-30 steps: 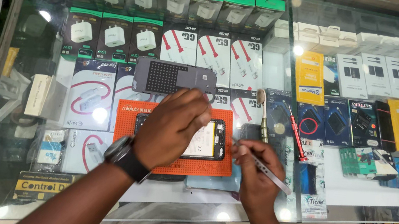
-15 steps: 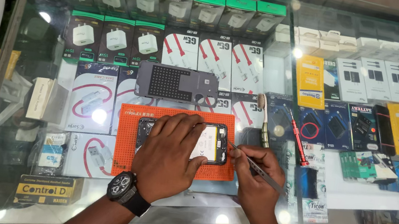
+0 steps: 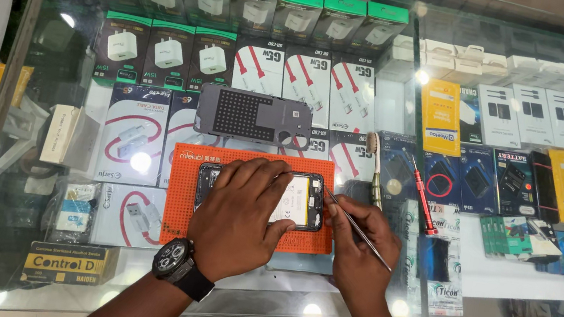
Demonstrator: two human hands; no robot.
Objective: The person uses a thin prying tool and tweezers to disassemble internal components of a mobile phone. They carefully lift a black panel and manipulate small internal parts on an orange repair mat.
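since the earlier frame, both hands have drawn lower on the orange mat, the left wrist pulled back toward the near edge. on the glass desk [image 3: 485,283], above rows of boxed chargers and cables, the orange mat [image 3: 180,203] carries an opened phone [image 3: 298,201] with its pale battery showing. left hand [image 3: 240,222], a black watch [image 3: 180,268] at the wrist, lies flat over the phone's left part, fingers [image 3: 261,178] spread apart and pressing on it. right hand [image 3: 358,246] has its fingers pinched together on metal tweezers [image 3: 360,230], whose tip touches the phone's right edge. a grey perforated back cover [image 3: 251,114] lies just beyond the mat; a red screwdriver [image 3: 424,197] and a brush [image 3: 376,172] lie to the right.
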